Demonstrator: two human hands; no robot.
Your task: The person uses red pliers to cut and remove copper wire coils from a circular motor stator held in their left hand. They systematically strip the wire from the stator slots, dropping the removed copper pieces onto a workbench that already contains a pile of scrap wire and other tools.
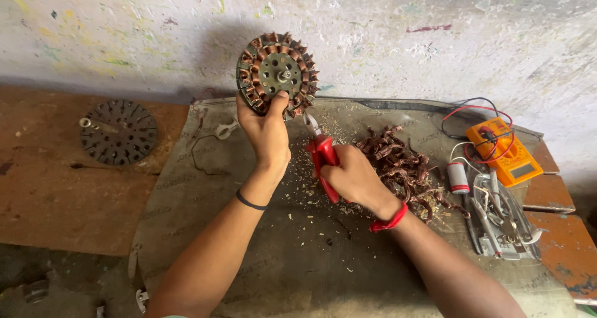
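Observation:
My left hand (pixel 266 131) holds up a round motor stator (pixel 277 74) with copper windings around its rim, the thumb pressed on its lower face. My right hand (pixel 354 178) grips red-handled cutting pliers (pixel 321 156), whose tip points up toward the lower right edge of the stator. A black band sits on my left wrist and a red thread on my right wrist. Both hands are over a grey-brown mat (pixel 217 187) littered with small scraps.
A heap of cut copper wire (pixel 398 162) lies right of my right hand. Further right are an orange multimeter (pixel 505 150) with red and black leads, a small capacitor (pixel 459 178) and a pile of metal tools (pixel 500 221). Another bare stator core (pixel 118 131) lies at left.

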